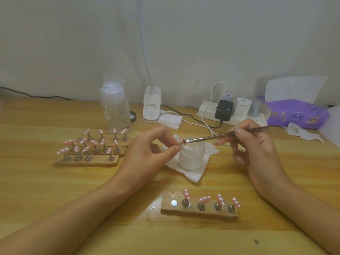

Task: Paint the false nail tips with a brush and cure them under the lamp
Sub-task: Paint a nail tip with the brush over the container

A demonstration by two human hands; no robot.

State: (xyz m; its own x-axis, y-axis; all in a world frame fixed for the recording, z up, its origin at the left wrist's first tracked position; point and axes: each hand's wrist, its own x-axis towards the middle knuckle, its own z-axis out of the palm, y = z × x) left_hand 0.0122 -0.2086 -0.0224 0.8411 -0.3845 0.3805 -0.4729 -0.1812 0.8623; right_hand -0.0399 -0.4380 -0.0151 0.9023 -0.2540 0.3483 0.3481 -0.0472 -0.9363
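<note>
My left hand (152,150) pinches a small pink nail tip (181,141) between thumb and forefinger, held above a white jar (191,157). My right hand (253,144) grips a thin brush (220,136), and its bristles touch the held tip. Near me lies a wooden holder (198,210) with several pink, white-dotted tips on metal stands and one bare magnet spot at its left end. Three more holders (92,150) full of painted tips sit at the left. The white lamp base (151,105) with its gooseneck stands at the back.
The jar rests on a white tissue (193,173). A clear pump bottle (115,109), a stack of white pads (170,121), a power strip (230,113) with chargers and cables, and a purple wipes pack (294,113) line the back of the wooden table.
</note>
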